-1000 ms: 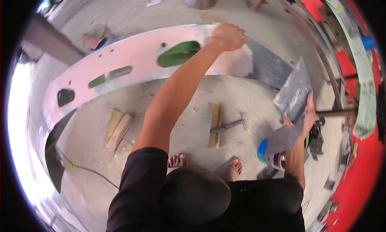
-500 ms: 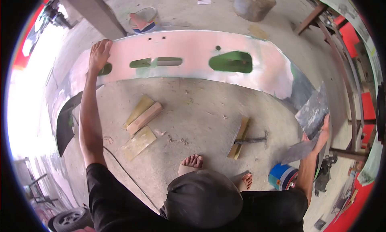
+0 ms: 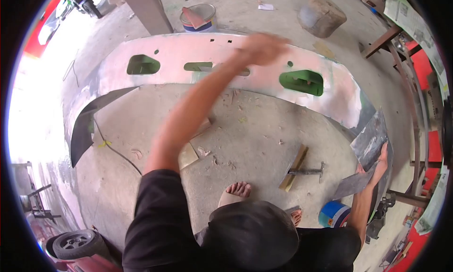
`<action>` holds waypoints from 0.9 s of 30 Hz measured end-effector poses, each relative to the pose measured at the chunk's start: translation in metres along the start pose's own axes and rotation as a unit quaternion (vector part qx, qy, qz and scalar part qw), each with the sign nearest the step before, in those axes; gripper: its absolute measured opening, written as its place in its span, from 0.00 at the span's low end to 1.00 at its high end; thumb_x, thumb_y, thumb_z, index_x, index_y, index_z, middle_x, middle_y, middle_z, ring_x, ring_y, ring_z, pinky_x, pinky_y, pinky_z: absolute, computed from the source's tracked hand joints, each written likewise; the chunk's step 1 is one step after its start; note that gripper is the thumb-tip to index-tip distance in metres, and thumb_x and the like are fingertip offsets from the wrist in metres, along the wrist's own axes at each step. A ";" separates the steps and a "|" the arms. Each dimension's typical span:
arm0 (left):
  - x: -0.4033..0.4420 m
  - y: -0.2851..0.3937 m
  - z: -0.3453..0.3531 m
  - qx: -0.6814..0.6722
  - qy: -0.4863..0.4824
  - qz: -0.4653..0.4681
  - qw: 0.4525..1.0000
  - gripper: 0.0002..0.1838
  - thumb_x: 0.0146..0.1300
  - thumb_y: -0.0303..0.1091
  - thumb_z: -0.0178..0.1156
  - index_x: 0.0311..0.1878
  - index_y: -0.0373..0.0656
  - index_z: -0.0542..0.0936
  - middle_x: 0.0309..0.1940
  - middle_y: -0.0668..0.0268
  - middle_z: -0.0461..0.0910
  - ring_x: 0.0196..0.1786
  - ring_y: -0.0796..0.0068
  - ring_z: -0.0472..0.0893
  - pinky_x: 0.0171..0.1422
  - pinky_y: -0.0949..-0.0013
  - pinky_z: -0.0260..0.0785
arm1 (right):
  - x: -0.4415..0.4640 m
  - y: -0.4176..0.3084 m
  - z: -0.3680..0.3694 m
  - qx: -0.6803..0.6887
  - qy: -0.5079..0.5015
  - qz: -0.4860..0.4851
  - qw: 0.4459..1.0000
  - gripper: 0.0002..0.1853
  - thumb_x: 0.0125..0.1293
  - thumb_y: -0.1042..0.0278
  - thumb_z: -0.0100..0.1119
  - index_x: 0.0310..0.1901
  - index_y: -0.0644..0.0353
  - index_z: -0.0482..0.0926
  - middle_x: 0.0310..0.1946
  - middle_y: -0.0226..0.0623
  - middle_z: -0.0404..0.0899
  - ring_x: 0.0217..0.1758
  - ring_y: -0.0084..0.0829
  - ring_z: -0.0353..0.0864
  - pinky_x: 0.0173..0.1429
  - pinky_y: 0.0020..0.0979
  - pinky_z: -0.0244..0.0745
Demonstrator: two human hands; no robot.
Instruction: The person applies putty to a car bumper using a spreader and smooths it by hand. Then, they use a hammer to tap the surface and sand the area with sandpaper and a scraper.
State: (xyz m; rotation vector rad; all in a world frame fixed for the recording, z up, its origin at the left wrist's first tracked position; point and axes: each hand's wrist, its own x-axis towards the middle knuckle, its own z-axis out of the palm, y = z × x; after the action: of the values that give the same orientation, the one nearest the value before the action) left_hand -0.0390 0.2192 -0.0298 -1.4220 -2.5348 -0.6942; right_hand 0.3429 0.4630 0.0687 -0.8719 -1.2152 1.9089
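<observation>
While the left hand [image 3: 264, 49] was over the pink-patched panel [image 3: 266, 78], near its upper edge and about midway along, blur hid whether they touched. Couldn't tell if its fingers were spread or pressed together.

Right hand [image 3: 380, 166] was beside the panel's right end, fingers pinching a smeared grey sheet [image 3: 370, 142]. A darker grey piece [image 3: 351, 184] jutted out below the same grip; couldn't tell if it was separate.

Panel arched across the floor [image 3: 264, 116], both ends curving back; what propped it didn't show.

Handling, my read: long thin shell, probably light for its span, springy, awkward with 1 hand. Best hold was 2 hands, 1 near each end, clear of the pink coating [image 3: 175, 48], which looked likely to chip under flex and maybe slippery with dust. The larger cut-outs [image 3: 302, 82] offered backup grips. Grey sheet looked light and fairly stiff; take it by the edge.

Toward the floor's right edge: blue can [image 3: 334, 214] by the right forearm [image 3: 361, 210]. Farther in, a T-headed tool [image 3: 306, 172] lay across a tan block [image 3: 298, 158].
</observation>
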 end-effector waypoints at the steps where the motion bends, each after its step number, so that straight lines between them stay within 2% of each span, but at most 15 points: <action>1: -0.010 -0.023 -0.040 0.068 -0.156 -0.065 0.983 0.22 0.75 0.48 0.43 0.67 0.61 0.76 0.55 0.57 0.83 0.56 0.53 0.81 0.60 0.52 0.72 | -0.001 -0.004 0.000 -0.019 0.019 -0.009 1.000 0.19 0.73 0.55 0.59 0.54 0.63 0.78 0.48 0.34 0.82 0.48 0.30 0.83 0.53 0.32 0.79; 4: -0.100 -0.147 -0.104 0.143 -0.056 -0.131 0.979 0.22 0.70 0.38 0.45 0.63 0.57 0.78 0.47 0.52 0.84 0.51 0.49 0.82 0.58 0.51 0.73 | 0.000 -0.014 -0.011 -0.057 0.079 -0.034 0.995 0.19 0.73 0.53 0.58 0.53 0.61 0.78 0.45 0.31 0.81 0.46 0.27 0.81 0.51 0.30 0.77; 8: -0.163 -0.247 -0.156 0.206 -0.057 -0.402 0.890 0.25 0.71 0.50 0.40 0.58 0.51 0.82 0.56 0.51 0.81 0.59 0.48 0.80 0.66 0.52 0.69 | 0.006 -0.030 -0.022 -0.069 0.165 -0.049 0.983 0.21 0.72 0.48 0.58 0.50 0.60 0.78 0.42 0.30 0.80 0.39 0.25 0.81 0.36 0.29 0.76; 9: -0.152 -0.247 -0.149 0.203 -0.079 -0.383 0.898 0.25 0.71 0.49 0.40 0.60 0.50 0.81 0.55 0.49 0.81 0.60 0.48 0.79 0.66 0.51 0.68 | 0.004 -0.037 -0.021 -0.096 0.189 -0.034 0.977 0.22 0.71 0.47 0.59 0.50 0.60 0.78 0.41 0.30 0.80 0.37 0.24 0.80 0.34 0.29 0.75; 11: -0.116 -0.222 -0.121 0.197 -0.118 -0.350 0.908 0.26 0.72 0.48 0.40 0.63 0.48 0.77 0.55 0.47 0.81 0.61 0.46 0.78 0.66 0.50 0.67 | 0.002 -0.034 -0.017 -0.107 0.189 -0.045 0.975 0.23 0.69 0.45 0.61 0.47 0.60 0.78 0.40 0.29 0.79 0.33 0.23 0.80 0.26 0.30 0.72; 13: -0.057 -0.131 -0.087 0.139 -0.124 -0.264 0.946 0.23 0.70 0.43 0.43 0.62 0.47 0.77 0.56 0.50 0.81 0.60 0.47 0.79 0.63 0.47 0.69 | 0.005 -0.031 -0.013 -0.101 0.136 -0.035 0.985 0.22 0.70 0.47 0.60 0.49 0.60 0.78 0.41 0.29 0.80 0.35 0.24 0.81 0.30 0.30 0.75; 14: -0.029 -0.131 -0.042 0.161 -0.156 -0.118 0.967 0.23 0.70 0.43 0.44 0.62 0.45 0.77 0.56 0.50 0.81 0.59 0.47 0.80 0.63 0.47 0.70 | 0.007 -0.029 -0.012 -0.100 0.108 -0.029 0.989 0.21 0.70 0.47 0.60 0.50 0.60 0.78 0.42 0.30 0.80 0.36 0.25 0.81 0.32 0.30 0.76; 15: -0.011 -0.053 -0.040 0.057 -0.086 -0.153 0.983 0.25 0.73 0.48 0.41 0.59 0.44 0.80 0.56 0.51 0.82 0.59 0.47 0.80 0.64 0.48 0.70 | 0.014 -0.021 -0.009 -0.073 0.095 -0.042 0.992 0.21 0.71 0.50 0.59 0.53 0.60 0.78 0.46 0.31 0.81 0.43 0.29 0.83 0.42 0.32 0.79; 17: 0.031 0.027 -0.019 0.009 -0.112 -0.218 0.970 0.35 0.75 0.62 0.33 0.54 0.47 0.85 0.57 0.53 0.81 0.60 0.49 0.79 0.66 0.50 0.68 | 0.013 -0.006 0.017 -0.044 0.065 -0.036 0.996 0.21 0.72 0.51 0.58 0.55 0.61 0.78 0.48 0.32 0.81 0.48 0.30 0.82 0.49 0.34 0.79; 20: 0.049 0.053 -0.019 -0.001 -0.148 -0.189 0.971 0.36 0.74 0.63 0.33 0.59 0.45 0.82 0.59 0.56 0.80 0.64 0.53 0.77 0.68 0.53 0.67 | 0.001 0.008 0.041 -0.021 0.029 -0.017 0.999 0.22 0.72 0.51 0.58 0.56 0.61 0.78 0.51 0.33 0.80 0.52 0.31 0.80 0.56 0.35 0.76; 22: 0.038 0.023 -0.021 0.021 -0.133 -0.169 0.976 0.32 0.74 0.59 0.36 0.60 0.50 0.82 0.57 0.55 0.82 0.62 0.50 0.78 0.67 0.50 0.68 | -0.001 0.016 0.031 -0.074 0.026 -0.050 0.996 0.22 0.72 0.51 0.58 0.57 0.61 0.77 0.52 0.33 0.79 0.51 0.31 0.80 0.57 0.35 0.76; 23: 0.027 -0.042 0.000 0.078 -0.098 -0.072 0.990 0.27 0.74 0.51 0.39 0.65 0.51 0.77 0.57 0.54 0.81 0.60 0.49 0.79 0.65 0.48 0.69 | -0.009 0.005 0.046 -0.052 0.057 0.000 0.997 0.24 0.72 0.50 0.58 0.58 0.62 0.77 0.53 0.34 0.78 0.52 0.31 0.79 0.56 0.34 0.76; 24: 0.005 -0.062 -0.047 0.094 -0.182 -0.149 0.967 0.32 0.77 0.58 0.33 0.62 0.49 0.80 0.60 0.52 0.80 0.63 0.52 0.78 0.69 0.50 0.66 | -0.005 0.003 0.032 -0.054 0.063 -0.002 0.996 0.24 0.72 0.50 0.58 0.59 0.62 0.77 0.53 0.34 0.78 0.53 0.32 0.79 0.56 0.34 0.76; 25: -0.028 -0.141 -0.052 0.203 -0.155 -0.102 0.962 0.25 0.74 0.41 0.41 0.70 0.51 0.73 0.58 0.56 0.81 0.56 0.51 0.82 0.63 0.47 0.71 | 0.004 -0.003 0.006 -0.055 0.071 -0.007 0.996 0.25 0.71 0.49 0.59 0.59 0.62 0.76 0.54 0.34 0.78 0.54 0.32 0.78 0.57 0.35 0.75; 27: -0.088 -0.233 -0.114 0.053 -0.216 -0.243 0.944 0.26 0.77 0.46 0.37 0.69 0.50 0.75 0.61 0.54 0.79 0.58 0.55 0.82 0.65 0.55 0.71 | 0.007 -0.018 -0.034 -0.061 0.112 -0.029 0.991 0.25 0.70 0.49 0.60 0.57 0.63 0.77 0.51 0.33 0.79 0.51 0.31 0.80 0.53 0.33 0.77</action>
State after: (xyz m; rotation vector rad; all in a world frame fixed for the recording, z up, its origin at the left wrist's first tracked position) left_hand -0.1967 -0.0044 -0.0344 -0.9967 -3.2618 -0.3112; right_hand 0.3712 0.4899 0.0733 -1.0735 -1.2145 1.6548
